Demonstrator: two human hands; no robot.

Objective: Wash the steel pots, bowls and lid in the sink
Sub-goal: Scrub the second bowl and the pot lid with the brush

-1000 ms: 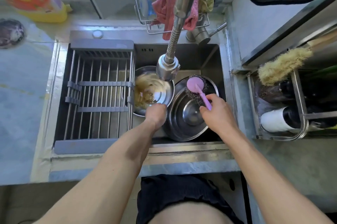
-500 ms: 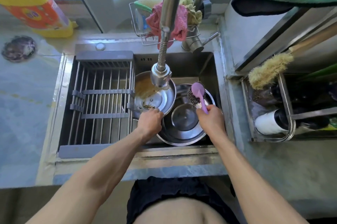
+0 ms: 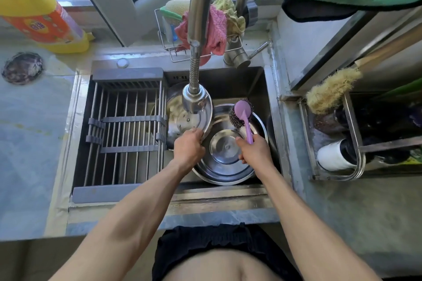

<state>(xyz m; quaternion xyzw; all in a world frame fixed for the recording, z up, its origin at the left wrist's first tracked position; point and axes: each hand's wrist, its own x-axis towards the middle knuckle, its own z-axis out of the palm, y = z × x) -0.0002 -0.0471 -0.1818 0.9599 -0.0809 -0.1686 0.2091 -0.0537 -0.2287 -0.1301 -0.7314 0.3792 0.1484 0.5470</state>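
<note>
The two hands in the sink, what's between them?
In the head view, between the left hand gripping the lid and the right hand holding the pink scrubber, you see the shiny inside of the big steel bowl.

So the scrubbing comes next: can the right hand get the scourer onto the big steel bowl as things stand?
Probably yes. The right hand grips the pink-handled scourer right over the steel bowl, whose inside lies open; only the left hand sits at its left rim.

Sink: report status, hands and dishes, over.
Left hand grips dirty pan rim under faucet head. Right hand holds scrubber over big bowl. Drying rack covers sink's left half.
</note>
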